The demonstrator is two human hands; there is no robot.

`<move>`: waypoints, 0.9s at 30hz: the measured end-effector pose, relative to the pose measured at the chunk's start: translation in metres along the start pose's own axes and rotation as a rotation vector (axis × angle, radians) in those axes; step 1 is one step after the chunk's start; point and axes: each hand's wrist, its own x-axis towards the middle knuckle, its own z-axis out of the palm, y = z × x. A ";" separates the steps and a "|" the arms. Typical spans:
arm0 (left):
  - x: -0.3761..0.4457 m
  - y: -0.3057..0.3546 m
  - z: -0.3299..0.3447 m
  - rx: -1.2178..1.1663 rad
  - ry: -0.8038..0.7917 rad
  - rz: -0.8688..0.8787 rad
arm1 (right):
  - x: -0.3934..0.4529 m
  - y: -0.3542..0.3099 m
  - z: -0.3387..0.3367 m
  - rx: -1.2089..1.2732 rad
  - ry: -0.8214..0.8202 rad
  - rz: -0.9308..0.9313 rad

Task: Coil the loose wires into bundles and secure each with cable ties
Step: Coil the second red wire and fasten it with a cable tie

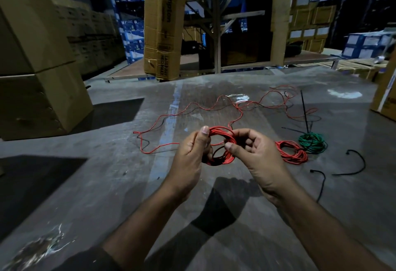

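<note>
Red coil partly hidden behind both gripping hands

You have a red wire coil in hand, with loose red wire trailing on the grey floor. Beside it lie a red bundle, a green bundle and black cable ties.

We cannot see the near left arc of the red coil; the left hand covers it. The right hand hides the coil's right side, and its curled fingers mask the contact point. The cardboard boxes at far left are cut off by the frame edge. The tall carton runs out past the top edge. Print on the far blue boxes is too small to read. Both forearms leave the frame at the near edge.
</note>
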 end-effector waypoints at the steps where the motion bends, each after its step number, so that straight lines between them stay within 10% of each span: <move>1: 0.000 0.001 0.002 -0.001 0.001 0.010 | 0.001 0.002 0.001 -0.033 0.022 -0.035; 11: 0.007 0.006 0.008 -0.041 -0.035 -0.027 | 0.003 0.013 0.012 0.180 0.194 -0.096; 27: 0.012 0.003 0.009 -0.020 -0.063 -0.034 | 0.008 0.009 0.011 0.519 0.001 0.277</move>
